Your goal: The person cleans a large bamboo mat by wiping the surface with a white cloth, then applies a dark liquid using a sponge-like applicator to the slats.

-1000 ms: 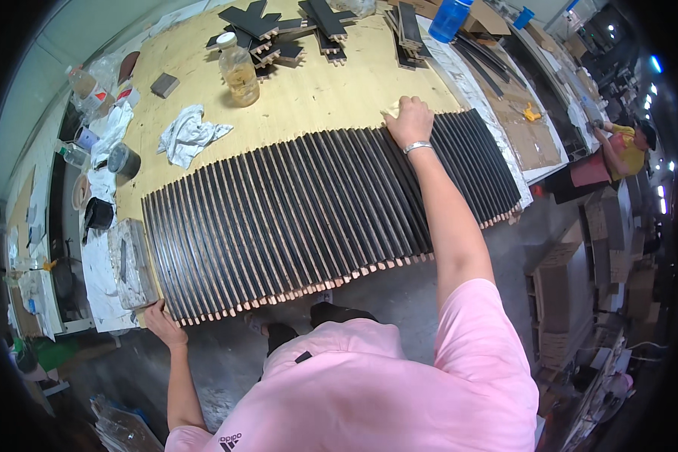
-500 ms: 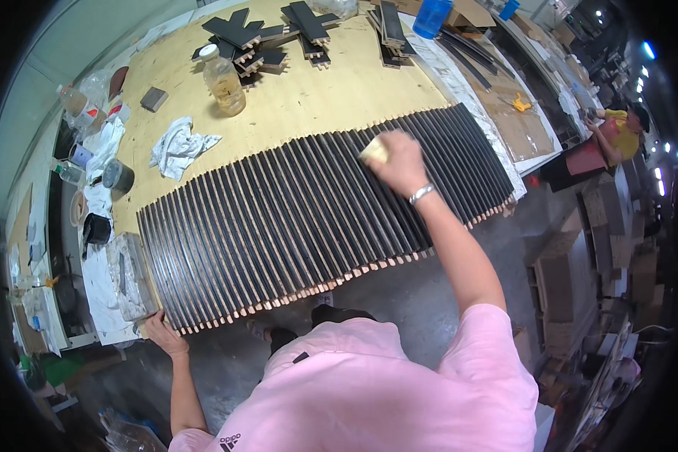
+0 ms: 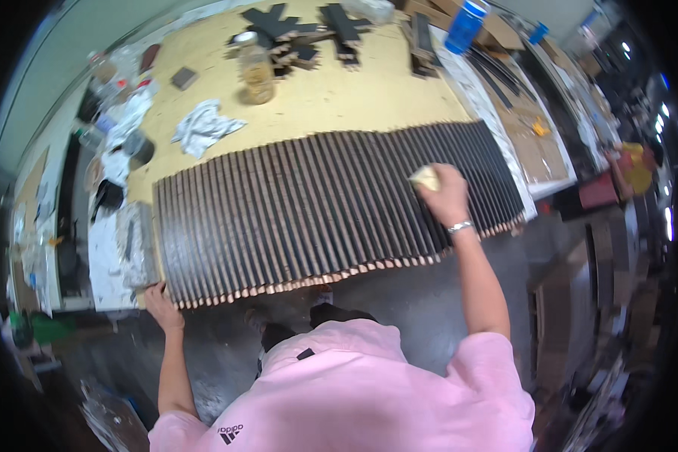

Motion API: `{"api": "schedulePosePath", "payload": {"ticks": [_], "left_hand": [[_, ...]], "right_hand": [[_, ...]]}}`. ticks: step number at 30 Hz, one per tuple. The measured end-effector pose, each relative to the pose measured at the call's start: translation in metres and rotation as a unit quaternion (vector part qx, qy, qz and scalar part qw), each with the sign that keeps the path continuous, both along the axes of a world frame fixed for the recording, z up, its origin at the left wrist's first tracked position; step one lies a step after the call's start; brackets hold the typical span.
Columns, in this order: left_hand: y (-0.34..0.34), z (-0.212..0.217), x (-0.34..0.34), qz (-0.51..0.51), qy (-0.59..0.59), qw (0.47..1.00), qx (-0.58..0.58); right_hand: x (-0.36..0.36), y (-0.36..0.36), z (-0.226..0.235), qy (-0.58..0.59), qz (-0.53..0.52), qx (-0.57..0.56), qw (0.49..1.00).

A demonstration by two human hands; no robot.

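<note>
A wide row of dark strips [image 3: 301,207] with pale wooden ends lies side by side across the near part of the table. My right hand [image 3: 448,197] is closed round a small cream-coloured sponge [image 3: 426,178], over the right part of the row. Whether the sponge presses on the strips is hard to tell. My left hand [image 3: 163,305] is at the row's near left corner, fingers drawn together against the edge; what they grip is hidden. Just beyond it a worn, pale block [image 3: 135,245] lies beside the leftmost strip.
On the pale tabletop [image 3: 346,102] are a jar of yellowish liquid [image 3: 257,75], a crumpled white cloth [image 3: 206,128] and stacked dark boards [image 3: 279,30]. A blue bottle [image 3: 466,26] stands at the far right. Another person [image 3: 625,177] works off to the right.
My right hand has moved the sponge toward me along the strips, from near their far ends to about mid-length. My left hand stays at the corner. The whole view has shifted slightly.
</note>
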State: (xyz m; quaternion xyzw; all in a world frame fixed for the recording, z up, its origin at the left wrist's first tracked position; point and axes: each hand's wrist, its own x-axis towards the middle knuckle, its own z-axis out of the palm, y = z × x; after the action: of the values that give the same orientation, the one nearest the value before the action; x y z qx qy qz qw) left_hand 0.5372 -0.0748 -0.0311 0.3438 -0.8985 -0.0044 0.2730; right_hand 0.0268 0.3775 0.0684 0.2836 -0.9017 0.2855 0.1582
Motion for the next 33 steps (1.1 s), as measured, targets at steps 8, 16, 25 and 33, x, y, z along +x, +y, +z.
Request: {"api": "schedulePosePath", "payload": {"ticks": [8, 16, 25, 33], "left_hand": [[0.024, 0.034, -0.022, 0.012, -0.059, 0.998, 0.035], [0.087, 0.036, 0.002, 0.150, 0.195, 0.968, 0.056], [0.227, -0.040, 0.093, 0.196, 0.053, 0.910, 0.363], [0.337, -0.124, 0.227, 0.154, -0.202, 0.818, 0.516]], "right_hand": [[0.067, 0.019, 0.025, -0.134, 0.143, 0.066, 0.978], [-0.024, 0.053, -0.064, -0.229, 0.195, -0.072, 0.951], [0.017, 0.066, -0.014, -0.185, 0.100, -0.029, 0.977], [0.052, 0.045, 0.011, 0.090, 0.040, 0.141, 0.985]]}}
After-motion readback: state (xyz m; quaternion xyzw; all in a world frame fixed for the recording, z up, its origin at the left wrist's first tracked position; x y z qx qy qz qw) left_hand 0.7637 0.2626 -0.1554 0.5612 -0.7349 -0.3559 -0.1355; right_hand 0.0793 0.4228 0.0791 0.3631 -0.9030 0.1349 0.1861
